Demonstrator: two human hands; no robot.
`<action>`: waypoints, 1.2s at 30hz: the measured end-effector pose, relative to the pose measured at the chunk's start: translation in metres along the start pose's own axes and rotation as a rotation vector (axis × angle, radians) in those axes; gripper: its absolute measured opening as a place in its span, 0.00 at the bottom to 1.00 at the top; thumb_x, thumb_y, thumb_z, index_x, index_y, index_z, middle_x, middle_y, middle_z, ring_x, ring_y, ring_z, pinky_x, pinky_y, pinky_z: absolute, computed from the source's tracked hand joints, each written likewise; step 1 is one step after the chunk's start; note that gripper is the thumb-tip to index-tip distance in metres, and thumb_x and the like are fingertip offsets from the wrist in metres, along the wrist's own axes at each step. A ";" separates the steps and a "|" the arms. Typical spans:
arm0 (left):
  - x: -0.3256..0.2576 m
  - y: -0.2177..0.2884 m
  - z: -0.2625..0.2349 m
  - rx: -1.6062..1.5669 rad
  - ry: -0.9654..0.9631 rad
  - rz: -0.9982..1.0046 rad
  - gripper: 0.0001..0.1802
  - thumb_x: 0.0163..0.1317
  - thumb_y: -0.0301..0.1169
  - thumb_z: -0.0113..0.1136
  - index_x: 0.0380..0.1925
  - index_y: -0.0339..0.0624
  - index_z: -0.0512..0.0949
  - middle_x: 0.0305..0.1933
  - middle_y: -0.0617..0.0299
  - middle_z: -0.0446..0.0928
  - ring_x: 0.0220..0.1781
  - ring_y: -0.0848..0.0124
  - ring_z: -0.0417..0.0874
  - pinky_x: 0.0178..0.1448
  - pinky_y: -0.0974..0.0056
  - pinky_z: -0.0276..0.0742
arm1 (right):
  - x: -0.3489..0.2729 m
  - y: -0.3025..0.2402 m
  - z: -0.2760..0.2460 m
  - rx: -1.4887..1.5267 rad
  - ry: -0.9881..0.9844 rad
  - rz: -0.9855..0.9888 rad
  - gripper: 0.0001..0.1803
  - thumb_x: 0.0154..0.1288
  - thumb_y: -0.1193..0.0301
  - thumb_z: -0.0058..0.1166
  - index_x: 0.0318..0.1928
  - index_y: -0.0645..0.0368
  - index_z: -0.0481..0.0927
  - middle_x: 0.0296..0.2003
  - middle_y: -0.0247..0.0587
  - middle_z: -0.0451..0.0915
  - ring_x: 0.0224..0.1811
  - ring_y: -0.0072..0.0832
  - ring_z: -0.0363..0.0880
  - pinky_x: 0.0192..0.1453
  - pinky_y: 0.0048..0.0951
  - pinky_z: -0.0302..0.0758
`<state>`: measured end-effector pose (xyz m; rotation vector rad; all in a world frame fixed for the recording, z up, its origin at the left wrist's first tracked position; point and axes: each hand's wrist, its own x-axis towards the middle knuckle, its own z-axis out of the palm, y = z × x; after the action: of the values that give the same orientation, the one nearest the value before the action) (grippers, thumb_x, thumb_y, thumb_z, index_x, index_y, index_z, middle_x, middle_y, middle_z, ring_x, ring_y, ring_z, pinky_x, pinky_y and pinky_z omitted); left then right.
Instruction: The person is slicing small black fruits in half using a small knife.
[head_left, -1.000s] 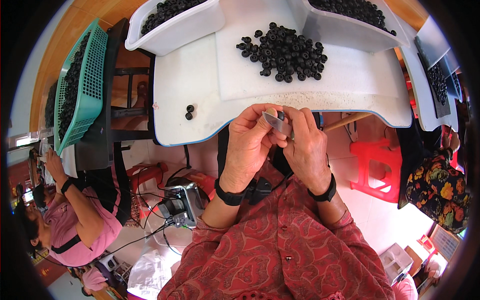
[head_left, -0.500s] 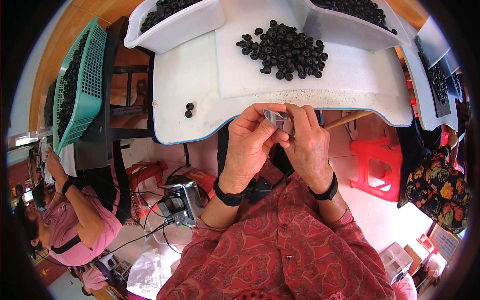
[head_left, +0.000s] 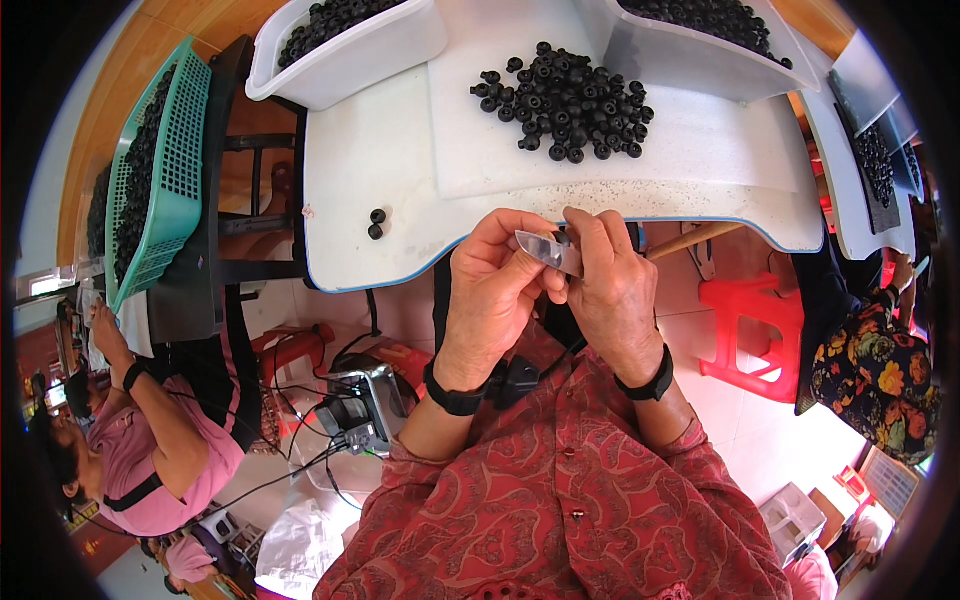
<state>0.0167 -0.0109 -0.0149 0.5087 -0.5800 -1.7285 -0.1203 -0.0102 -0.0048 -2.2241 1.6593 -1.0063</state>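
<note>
A short flat metal blade (head_left: 548, 252) with a slanted tip lies across my fingertips, just off the table's front edge. My right hand (head_left: 612, 285) is closed on it, with its handle end hidden. Facing it, my left hand (head_left: 500, 290) pinches thumb and forefinger together beside the blade tip. A bit of something dark shows between the hands, but the fingers cover most of it. Beyond them on the white table lies a heap of small round black rubber parts (head_left: 570, 105). Two loose black parts (head_left: 376, 224) sit apart at the left.
White tubs of black parts stand at the back left (head_left: 350, 65) and back right (head_left: 690, 60). A green basket (head_left: 165, 190) is at the far left, near a co-worker in pink (head_left: 170, 440). A red stool (head_left: 755, 335) and cables (head_left: 330, 440) occupy the floor.
The blade has turned in my right hand, so its flat side now faces up and its tip points left. Both hands stay close together in nearly the same place.
</note>
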 end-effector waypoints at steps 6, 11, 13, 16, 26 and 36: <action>-0.001 0.000 -0.001 0.023 -0.002 -0.005 0.08 0.65 0.24 0.56 0.43 0.34 0.73 0.30 0.58 0.77 0.26 0.72 0.78 0.30 0.67 0.78 | -0.001 0.002 0.001 -0.010 -0.010 -0.004 0.24 0.46 0.78 0.59 0.48 0.62 0.73 0.34 0.44 0.72 0.26 0.41 0.79 0.25 0.37 0.76; -0.002 0.001 0.000 0.034 0.012 -0.017 0.08 0.65 0.25 0.56 0.43 0.35 0.74 0.29 0.59 0.77 0.25 0.73 0.77 0.30 0.68 0.77 | -0.002 0.002 0.002 0.011 -0.016 0.011 0.23 0.46 0.77 0.60 0.48 0.61 0.73 0.34 0.44 0.72 0.26 0.41 0.79 0.25 0.36 0.75; -0.003 0.001 0.003 -0.025 0.040 -0.043 0.07 0.65 0.24 0.55 0.42 0.35 0.74 0.29 0.59 0.76 0.25 0.73 0.77 0.30 0.68 0.77 | -0.002 0.001 0.002 0.029 -0.011 0.011 0.23 0.47 0.76 0.60 0.48 0.61 0.73 0.34 0.44 0.72 0.26 0.41 0.79 0.26 0.36 0.75; -0.005 -0.001 0.007 -0.092 0.075 -0.070 0.06 0.66 0.24 0.54 0.42 0.35 0.73 0.30 0.60 0.76 0.26 0.74 0.77 0.29 0.69 0.77 | 0.000 -0.003 -0.002 -0.012 0.009 -0.007 0.23 0.47 0.76 0.61 0.48 0.61 0.74 0.33 0.43 0.72 0.27 0.39 0.79 0.26 0.34 0.75; -0.007 -0.005 0.004 -0.079 0.075 -0.048 0.06 0.66 0.23 0.53 0.41 0.35 0.73 0.35 0.61 0.75 0.28 0.74 0.77 0.30 0.70 0.76 | 0.001 -0.005 -0.006 -0.044 -0.018 -0.059 0.26 0.44 0.75 0.62 0.49 0.61 0.76 0.33 0.40 0.72 0.27 0.34 0.80 0.26 0.31 0.75; -0.008 -0.003 0.009 -0.028 0.110 -0.030 0.06 0.67 0.25 0.53 0.42 0.35 0.74 0.31 0.60 0.76 0.28 0.75 0.77 0.31 0.69 0.76 | -0.002 -0.005 -0.004 0.073 -0.057 0.001 0.26 0.46 0.77 0.62 0.50 0.58 0.76 0.33 0.40 0.72 0.27 0.35 0.80 0.26 0.33 0.76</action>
<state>0.0105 -0.0018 -0.0098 0.5910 -0.4713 -1.7232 -0.1198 -0.0059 0.0002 -2.1841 1.5749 -0.9778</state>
